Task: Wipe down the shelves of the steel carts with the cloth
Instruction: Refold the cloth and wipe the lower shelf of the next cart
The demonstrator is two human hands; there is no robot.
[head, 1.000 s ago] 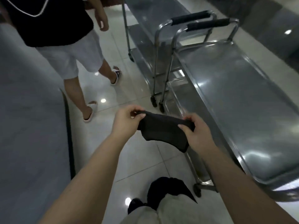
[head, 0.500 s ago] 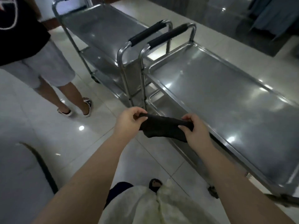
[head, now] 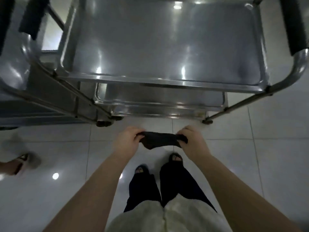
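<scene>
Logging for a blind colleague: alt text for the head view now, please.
The left hand and right hand pinch a dark cloth stretched between them over the floor, short of a steel cart's top shelf and lower shelf. A second cart stands at the left; another person's foot shows at the left edge.

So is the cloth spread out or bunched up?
Bunched up: the cloth is a narrow, crumpled band stretched between the left hand and right hand.

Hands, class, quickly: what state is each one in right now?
Left hand: closed, pinching one end of the cloth.
Right hand: closed, pinching the other end.
</scene>
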